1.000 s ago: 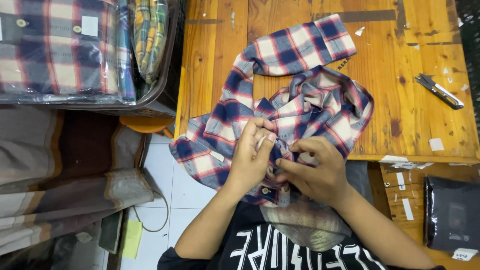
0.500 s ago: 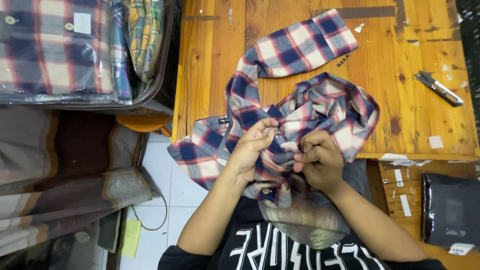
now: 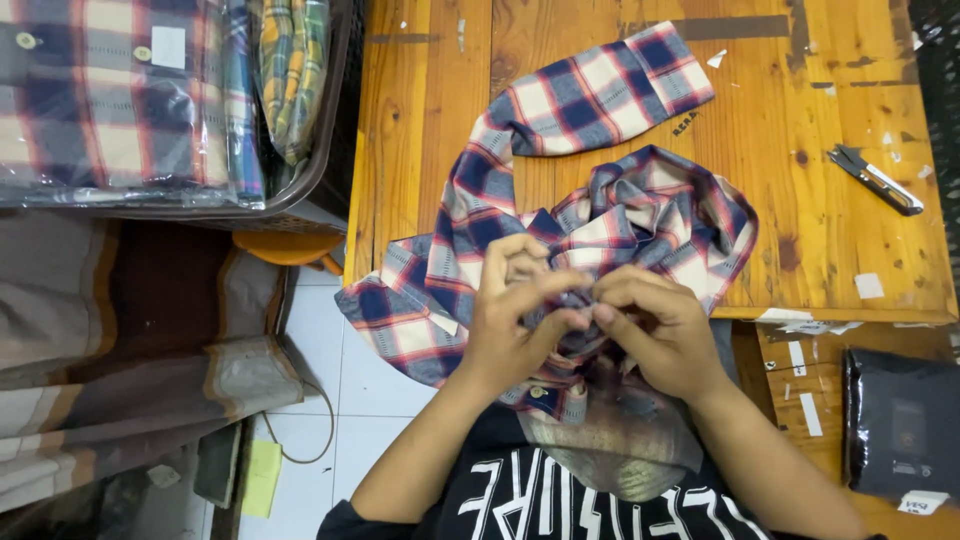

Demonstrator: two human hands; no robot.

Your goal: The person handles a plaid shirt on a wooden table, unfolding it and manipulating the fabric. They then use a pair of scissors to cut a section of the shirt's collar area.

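Observation:
A crumpled plaid shirt in blue, red and white lies on the wooden table, one sleeve stretched toward the far edge and part of it hanging over the near edge. My left hand and my right hand meet at the shirt's near edge, above my lap. Both pinch the fabric between thumb and fingers, close together. A white button shows on the hanging edge just below my left hand.
Small grey thread snips lie on the table at the right. A bin at the left holds folded plaid shirts in clear plastic bags. Striped cloth lies below it. A black packet sits at the lower right.
The shirt's bunched body has shifted slightly right on the table. My hands have drawn closer together on the fabric's near edge and stayed gripping it.

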